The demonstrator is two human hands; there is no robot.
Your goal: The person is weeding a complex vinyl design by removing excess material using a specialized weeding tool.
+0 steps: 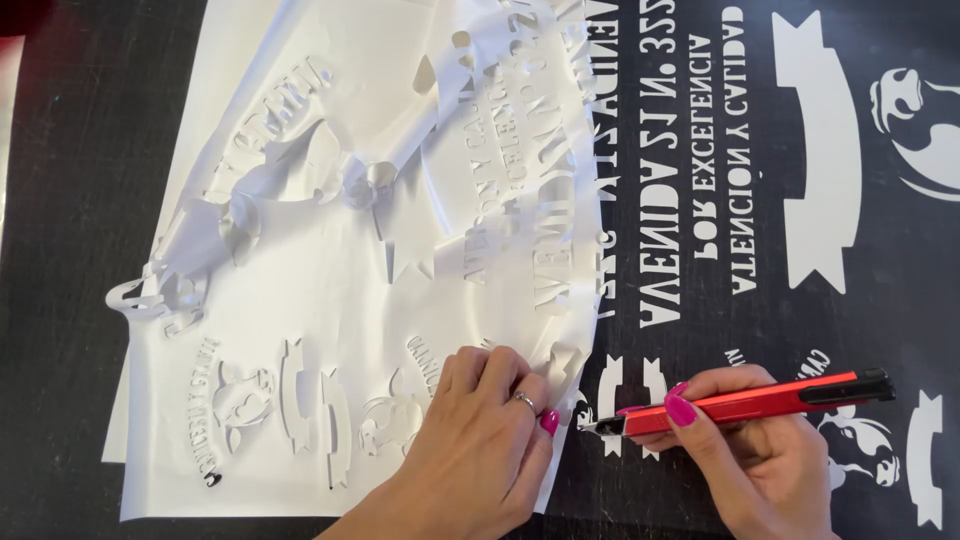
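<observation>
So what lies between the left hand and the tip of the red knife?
In the head view, only the peeled edge of the white vinyl sheet lies between the left hand and the red knife in the right hand.

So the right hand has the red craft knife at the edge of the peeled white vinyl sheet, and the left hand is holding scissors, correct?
Not quite. In the head view the left hand holds no scissors; it presses flat on the peeled white vinyl sheet. The rest stands: the right hand has the red craft knife, tip at the sheet's edge on the black surface.
</observation>
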